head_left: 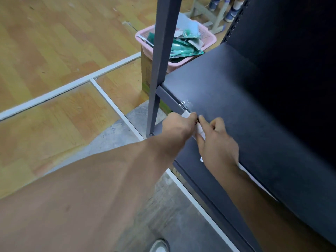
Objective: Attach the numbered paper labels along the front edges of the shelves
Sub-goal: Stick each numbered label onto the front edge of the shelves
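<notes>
Wood-look floor (54, 51) with white lines, grey concrete nearer in, seen past a dark shelf (245, 106) and its upright post (160, 60). Beyond the post, on a cardboard box (146, 73), a pink basket (207, 37) of green packets (181, 47). Working at the shelf's front edge, near the post end. Pinching one end of a white label (186, 114) against that edge with the left hand (179, 124), fingers curled and mostly hidden behind the knuckles. Holding what seems the rest of the same paper in the right hand (216, 144), forefinger out toward the left thumb, other fingers curled round it; too much blur to say just how the pads sit. Right beside the label, toward the post, a crinkled patch of clear tape (186, 103) lapping from the edge onto the shelf top. Under the right wrist, a further white strip (254, 177) along the same edge; cannot tell whether fixed or loose, no number readable. Judging from this: partway at most, with one label being placed and not yet smoothed flat, bare edge between tape and post, other shelves out of view.
</notes>
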`<state>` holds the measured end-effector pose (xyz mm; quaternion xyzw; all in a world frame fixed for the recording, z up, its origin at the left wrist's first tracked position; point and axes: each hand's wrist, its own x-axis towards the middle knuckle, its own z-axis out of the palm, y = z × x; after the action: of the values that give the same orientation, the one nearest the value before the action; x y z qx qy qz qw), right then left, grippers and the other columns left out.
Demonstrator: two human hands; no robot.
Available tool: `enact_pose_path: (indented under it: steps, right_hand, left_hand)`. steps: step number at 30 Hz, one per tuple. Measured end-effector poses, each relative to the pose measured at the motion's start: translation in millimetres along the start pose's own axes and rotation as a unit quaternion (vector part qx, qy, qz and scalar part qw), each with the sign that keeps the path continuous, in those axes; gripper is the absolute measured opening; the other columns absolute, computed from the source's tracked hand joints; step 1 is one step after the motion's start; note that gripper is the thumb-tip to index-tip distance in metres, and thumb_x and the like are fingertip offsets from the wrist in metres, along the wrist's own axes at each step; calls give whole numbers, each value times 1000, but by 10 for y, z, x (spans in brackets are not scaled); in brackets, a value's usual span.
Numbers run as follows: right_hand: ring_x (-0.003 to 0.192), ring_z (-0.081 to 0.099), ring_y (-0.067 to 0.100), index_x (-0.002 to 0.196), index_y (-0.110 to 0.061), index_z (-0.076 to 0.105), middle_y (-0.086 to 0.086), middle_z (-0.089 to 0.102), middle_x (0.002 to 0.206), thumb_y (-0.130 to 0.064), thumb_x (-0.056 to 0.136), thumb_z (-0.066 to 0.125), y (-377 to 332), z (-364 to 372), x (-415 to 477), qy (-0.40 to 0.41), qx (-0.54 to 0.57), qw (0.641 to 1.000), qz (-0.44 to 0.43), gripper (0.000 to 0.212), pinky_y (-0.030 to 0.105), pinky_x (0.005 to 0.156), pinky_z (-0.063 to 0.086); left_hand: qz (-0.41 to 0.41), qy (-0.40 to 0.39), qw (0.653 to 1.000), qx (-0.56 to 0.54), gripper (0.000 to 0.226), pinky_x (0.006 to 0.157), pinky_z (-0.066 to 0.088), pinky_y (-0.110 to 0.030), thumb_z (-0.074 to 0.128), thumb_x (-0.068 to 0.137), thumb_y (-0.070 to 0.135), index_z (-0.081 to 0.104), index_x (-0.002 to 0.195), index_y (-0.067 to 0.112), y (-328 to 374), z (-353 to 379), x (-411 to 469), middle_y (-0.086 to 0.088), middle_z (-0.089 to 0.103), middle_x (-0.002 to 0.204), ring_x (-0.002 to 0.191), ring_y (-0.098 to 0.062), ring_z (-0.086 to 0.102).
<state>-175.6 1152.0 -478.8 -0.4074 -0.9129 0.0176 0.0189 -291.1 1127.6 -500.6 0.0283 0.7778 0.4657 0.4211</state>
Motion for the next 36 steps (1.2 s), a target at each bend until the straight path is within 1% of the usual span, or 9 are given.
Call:
enact_pose_path:
  steps: [4, 7, 11, 14, 16, 18, 21, 29, 36]
  right_hand:
    - [93, 60, 27, 140, -26, 43, 3, 45, 128, -32, 95, 52, 88, 43, -141, 29, 73, 995, 58, 46, 26, 66, 34]
    - [76, 63, 30, 119, -19, 63, 4, 55, 111, -28, 93, 57, 261, 126, -390, 98, 84, 990, 58, 28, 26, 59, 38]
    - [61, 56, 28, 86, -19, 65, -1, 58, 84, -29, 94, 52, 553, 67, -515, 161, 89, 980, 75, 18, 30, 52, 46]
    - [67, 47, 24, 72, -16, 48, -1, 53, 74, -28, 94, 38, 813, -67, -564, 157, 53, 982, 97, 27, 30, 54, 37]
    - [75, 46, 22, 74, -16, 44, -2, 51, 78, -30, 92, 30, 979, -98, -647, 161, 39, 981, 99, 27, 31, 59, 37]
    - [84, 48, 21, 77, -17, 45, -3, 50, 83, -35, 86, 21, 1112, -83, -761, 181, 36, 977, 109, 31, 34, 64, 41]
    - [93, 46, 20, 84, -19, 47, -3, 48, 92, -35, 81, 24, 1363, -22, -997, 237, 44, 958, 159, 29, 34, 67, 39]
    - [91, 46, 18, 87, -22, 51, -6, 44, 94, -18, 85, 52, 1997, 282, -1960, 425, 199, 857, 212, 5, 31, 74, 37]
    - [90, 45, 5, 98, -27, 53, -8, 43, 109, -7, 93, 49, 2377, -25, -2836, 458, 321, 797, 226, 21, 2, 69, 34]
  left_hand:
    - [41, 11, 999, 14, 48, 74, 60, -41, 64, 79, 51, 62, 79, 3, -49, -15, 28, -16, 72, 84, 76, -35, 71]
    - [62, 23, 998, 16, 49, 76, 60, -45, 63, 73, 55, 58, 75, 6, -101, 1, 57, -15, 71, 83, 76, -37, 71]
    - [91, 55, 993, 59, 82, 87, 53, -46, 30, 70, 76, 57, 105, 7, -281, 102, -127, -12, 69, 99, 89, -36, 68]
    - [205, 23, 960, 190, 41, 76, 50, -40, 34, 88, 52, 52, 82, 16, -624, 244, -642, -9, 66, 83, 78, -29, 60]
    - [379, 13, 877, 296, 29, 59, 43, -35, 41, 92, 39, 47, 72, 19, -840, 425, -949, -2, 60, 66, 66, -25, 55]
    - [577, 52, 736, 351, 22, 54, 33, -32, 48, 87, 32, 46, 69, 19, -920, 668, -1028, 2, 54, 60, 60, -22, 49]
    - [704, 76, 605, 363, 16, 63, 35, -36, 49, 81, 30, 47, 69, 21, -902, 1126, -1064, 1, 56, 64, 68, -24, 49]
    - [744, 119, 594, 282, 24, 88, 29, -32, 47, 78, 38, 62, 91, 26, -1256, 1842, -1475, 10, 57, 100, 105, -17, 47]
    - [747, -34, 583, 317, 88, 104, 24, -40, 39, 61, 71, 43, 136, 26, -1588, 2414, -2279, 8, 44, 142, 136, -17, 31]
